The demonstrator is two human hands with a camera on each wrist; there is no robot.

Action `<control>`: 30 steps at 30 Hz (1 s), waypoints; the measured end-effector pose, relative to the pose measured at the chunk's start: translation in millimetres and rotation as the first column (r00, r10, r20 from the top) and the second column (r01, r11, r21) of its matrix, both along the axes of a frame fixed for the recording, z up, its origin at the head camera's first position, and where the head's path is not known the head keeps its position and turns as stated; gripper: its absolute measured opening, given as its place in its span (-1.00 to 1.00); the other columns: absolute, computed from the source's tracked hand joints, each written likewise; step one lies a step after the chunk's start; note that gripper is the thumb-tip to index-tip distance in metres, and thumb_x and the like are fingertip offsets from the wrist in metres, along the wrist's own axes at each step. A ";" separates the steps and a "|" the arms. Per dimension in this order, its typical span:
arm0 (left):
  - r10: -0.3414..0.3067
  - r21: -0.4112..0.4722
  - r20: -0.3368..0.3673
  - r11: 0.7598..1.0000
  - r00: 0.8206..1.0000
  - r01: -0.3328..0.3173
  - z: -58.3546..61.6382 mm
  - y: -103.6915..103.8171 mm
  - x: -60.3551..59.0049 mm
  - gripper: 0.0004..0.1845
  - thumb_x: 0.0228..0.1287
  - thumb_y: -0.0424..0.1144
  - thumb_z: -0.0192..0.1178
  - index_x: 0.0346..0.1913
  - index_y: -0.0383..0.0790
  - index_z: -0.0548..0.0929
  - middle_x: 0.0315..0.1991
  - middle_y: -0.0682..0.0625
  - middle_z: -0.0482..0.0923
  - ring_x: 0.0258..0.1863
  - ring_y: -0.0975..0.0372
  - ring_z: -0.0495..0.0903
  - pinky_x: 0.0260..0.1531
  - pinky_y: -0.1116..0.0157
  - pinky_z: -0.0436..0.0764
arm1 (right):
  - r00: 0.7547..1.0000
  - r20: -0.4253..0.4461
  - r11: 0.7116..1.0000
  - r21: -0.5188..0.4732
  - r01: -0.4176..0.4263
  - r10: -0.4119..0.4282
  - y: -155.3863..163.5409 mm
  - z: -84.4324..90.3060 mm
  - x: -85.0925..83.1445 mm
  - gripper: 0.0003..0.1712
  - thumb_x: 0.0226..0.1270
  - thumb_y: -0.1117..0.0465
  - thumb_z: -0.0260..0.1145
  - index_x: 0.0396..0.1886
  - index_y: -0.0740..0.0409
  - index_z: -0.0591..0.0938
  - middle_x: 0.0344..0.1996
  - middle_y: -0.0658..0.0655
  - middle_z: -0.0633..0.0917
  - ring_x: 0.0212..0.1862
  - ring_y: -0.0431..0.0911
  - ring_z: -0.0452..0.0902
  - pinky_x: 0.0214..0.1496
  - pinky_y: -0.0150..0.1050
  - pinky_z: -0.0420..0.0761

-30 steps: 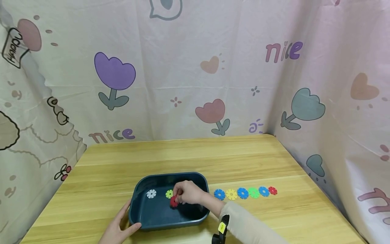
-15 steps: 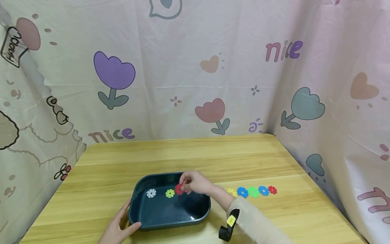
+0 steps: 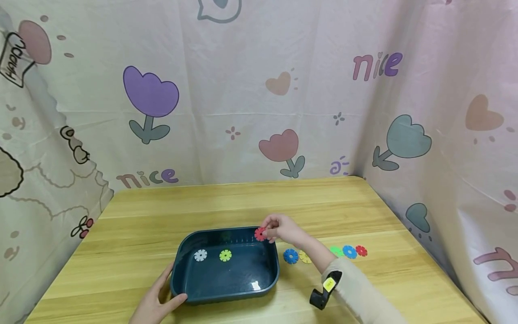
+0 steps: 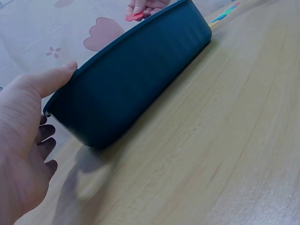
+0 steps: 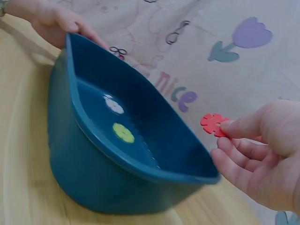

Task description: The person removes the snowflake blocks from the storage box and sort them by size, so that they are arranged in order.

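Observation:
My right hand (image 3: 282, 228) pinches a red notched snowflake disc (image 5: 213, 123) between thumb and fingers, over the far right corner of a dark teal plastic basin (image 3: 220, 281). On the basin's floor lie a white disc (image 3: 200, 255) and a yellow-green disc (image 3: 225, 255), set apart from each other. My left hand (image 3: 154, 300) grips the near left corner of the basin, thumb at the rim and fingers along the left side. The left wrist view shows its thumb (image 4: 58, 79) against the basin's outer edge.
Right of the basin, a row of discs runs across the wooden table (image 3: 234, 204): a blue disc (image 3: 291, 256), a yellow disc (image 3: 305, 257), a green disc (image 3: 337, 251), another blue disc (image 3: 350, 251) and a red disc (image 3: 361, 250). My right forearm covers part of this row. A printed curtain (image 3: 226, 90) hangs behind.
My right hand has lifted the red disc from the basin's middle and carried it right and away from me, to the far right rim. The left hand stays on the basin.

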State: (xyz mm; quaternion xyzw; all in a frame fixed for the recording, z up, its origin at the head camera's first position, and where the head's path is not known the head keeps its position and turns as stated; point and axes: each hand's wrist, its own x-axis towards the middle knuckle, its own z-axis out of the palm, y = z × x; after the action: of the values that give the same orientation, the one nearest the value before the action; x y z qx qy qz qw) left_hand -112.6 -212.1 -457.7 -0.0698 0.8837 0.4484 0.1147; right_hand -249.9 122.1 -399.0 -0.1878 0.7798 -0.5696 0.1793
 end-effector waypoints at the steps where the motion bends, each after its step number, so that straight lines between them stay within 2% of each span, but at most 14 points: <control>1: -0.001 0.000 -0.002 1.000 1.000 0.001 -0.1 -0.1 -0.2 -0.02 0.18 0.12 0.20 0.48 -0.23 -0.08 0.40 -0.44 -0.08 0.31 -0.36 -0.02 0.08 -0.33 0.26 | 1.000 0.005 1.000 -0.009 0.009 -0.009 4.4 0.2 -0.8 -0.85 0.22 0.44 0.22 -0.21 0.42 0.52 -0.47 0.07 0.57 -0.38 -0.07 0.59 -0.28 -0.21 0.67; 4: 0.000 -0.004 -0.003 1.000 1.000 0.000 -0.5 -0.6 -0.7 -0.02 0.17 0.12 0.21 0.48 -0.23 -0.08 0.39 -0.44 -0.08 0.31 -0.36 -0.01 0.07 -0.32 0.27 | 0.999 0.009 0.999 -0.026 0.044 -0.044 18.3 -0.6 -3.1 -0.83 0.22 0.45 0.22 -0.20 0.44 0.51 -0.47 0.07 0.57 -0.40 -0.12 0.56 -0.27 -0.19 0.67; 8: -0.001 -0.009 -0.005 1.000 1.000 0.001 -1.0 -1.2 -0.9 -0.01 0.17 0.12 0.21 0.48 -0.22 -0.08 0.39 -0.44 -0.07 0.31 -0.36 -0.02 0.07 -0.32 0.27 | 0.996 0.004 0.995 -0.032 0.092 -0.092 38.2 -2.9 -4.7 -0.82 0.22 0.43 0.22 -0.19 0.45 0.50 -0.46 0.07 0.58 -0.38 -0.08 0.57 -0.27 -0.20 0.67; 14: 0.002 -0.014 -0.004 1.000 1.000 -0.002 -1.2 -0.9 -0.4 -0.01 0.16 0.13 0.21 0.48 -0.21 -0.08 0.39 -0.43 -0.06 0.31 -0.36 -0.01 0.07 -0.31 0.28 | 0.986 0.023 0.985 -0.033 0.168 -0.167 69.7 -2.6 -3.6 -0.76 0.26 0.38 0.22 -0.13 0.46 0.48 -0.41 0.08 0.58 -0.37 -0.15 0.56 -0.16 -0.09 0.66; 21: 0.003 -0.020 0.006 1.000 1.000 -0.003 -1.3 -0.5 -0.2 0.00 0.15 0.15 0.21 0.48 -0.19 -0.08 0.40 -0.43 -0.08 0.31 -0.38 -0.01 0.06 -0.32 0.29 | 0.969 0.053 0.967 -0.070 0.245 -0.242 105.9 -2.6 2.4 -0.74 0.28 0.37 0.20 -0.11 0.46 0.46 -0.40 0.02 0.59 -0.36 -0.17 0.54 -0.21 -0.28 0.65; 30: 0.007 -0.007 0.017 1.000 1.000 -0.007 -0.9 -0.2 -0.4 0.00 0.15 0.15 0.21 0.48 -0.20 -0.09 0.40 -0.44 -0.09 0.31 -0.38 -0.02 0.05 -0.32 0.29 | 0.931 0.099 0.926 -0.111 0.360 -0.350 153.4 -13.1 13.3 -0.87 0.29 0.35 0.21 -0.20 0.30 0.51 -0.39 -0.01 0.62 -0.37 -0.21 0.56 -0.27 -0.35 0.64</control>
State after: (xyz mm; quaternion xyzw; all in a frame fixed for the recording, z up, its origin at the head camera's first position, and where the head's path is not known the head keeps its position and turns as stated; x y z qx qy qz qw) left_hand -113.0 -212.3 -458.7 -0.0770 0.8841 0.4449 0.1203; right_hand -236.6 275.5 -412.1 -0.0323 0.7555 -0.6479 0.0911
